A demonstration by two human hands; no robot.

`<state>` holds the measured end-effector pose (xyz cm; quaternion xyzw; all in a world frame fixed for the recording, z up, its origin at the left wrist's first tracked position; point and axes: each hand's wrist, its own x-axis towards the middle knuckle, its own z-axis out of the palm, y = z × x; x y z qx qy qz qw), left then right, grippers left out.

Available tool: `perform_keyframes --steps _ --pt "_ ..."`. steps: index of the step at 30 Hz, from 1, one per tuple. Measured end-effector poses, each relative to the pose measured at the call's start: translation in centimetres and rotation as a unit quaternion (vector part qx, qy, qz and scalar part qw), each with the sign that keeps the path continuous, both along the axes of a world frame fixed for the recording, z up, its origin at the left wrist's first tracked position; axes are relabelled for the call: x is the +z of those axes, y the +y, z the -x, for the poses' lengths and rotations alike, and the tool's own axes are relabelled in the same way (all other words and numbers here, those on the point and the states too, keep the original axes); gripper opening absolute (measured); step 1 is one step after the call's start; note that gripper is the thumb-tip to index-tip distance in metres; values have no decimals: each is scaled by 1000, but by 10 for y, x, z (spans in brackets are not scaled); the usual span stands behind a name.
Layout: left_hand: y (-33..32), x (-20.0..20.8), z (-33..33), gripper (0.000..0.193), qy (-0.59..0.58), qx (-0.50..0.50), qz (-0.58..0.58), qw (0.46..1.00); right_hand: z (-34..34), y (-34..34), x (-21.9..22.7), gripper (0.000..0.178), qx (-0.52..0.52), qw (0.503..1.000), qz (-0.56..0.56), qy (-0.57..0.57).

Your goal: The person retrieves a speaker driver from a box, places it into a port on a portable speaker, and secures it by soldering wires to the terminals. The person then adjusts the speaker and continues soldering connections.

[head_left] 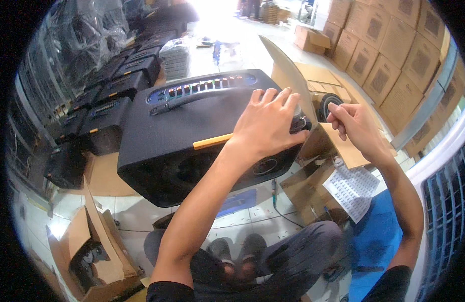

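Squarely in the middle of the frame sits a large black speaker [184,130], its upper face toward the camera and its front turned down toward the lower edge. Along its top runs a blue-edged control panel [207,85] with a row of small knobs, and a black carry handle [192,102] lies just in front of that. An orange strip [210,142] marks the front edge.

The left hand [269,120] lies over the speaker's right end, palm down, its grip wide, the fingers on the top and the thumb set apart toward the corner. Something dark and shiny shows between them; whether the hand touches it, I cannot tell.

At centre right, the right hand [357,126] is in the air with a narrow grip, thumb close to the curled fingers; whether it pinches anything small, I cannot tell. Behind its fingertips, a round black part [323,108] shows in an open carton [344,147], and a printed sheet [351,194] hangs below.

Similar black speakers [109,113] stand at left, brown cartons [393,50] are stacked at upper right, and an open cardboard box [70,232] with dark pieces occupies the lower left.
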<state>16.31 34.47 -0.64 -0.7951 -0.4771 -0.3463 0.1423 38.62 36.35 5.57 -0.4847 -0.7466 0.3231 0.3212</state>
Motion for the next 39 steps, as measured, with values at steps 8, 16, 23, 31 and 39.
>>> perform_keyframes --steps 8,16,23,31,39 --pt "-1 6 2 64 -79 -38 29 996 -30 -90 -17 25 -22 993 -118 10" --pt "-49 12 14 11 -230 -94 -163 955 -66 -153 -107 11 6 977 -175 -122" --pt "-198 -22 73 5 -107 -80 -30 991 -105 -153 -196 22 -50 989 -31 -137" --pt "-335 -154 144 19 -541 334 -42 771 -131 -136 -221 30 -21 996 62 -59" --pt "-418 -289 125 21 -537 527 205 627 -120 -113 -202 32 88 979 154 -99"
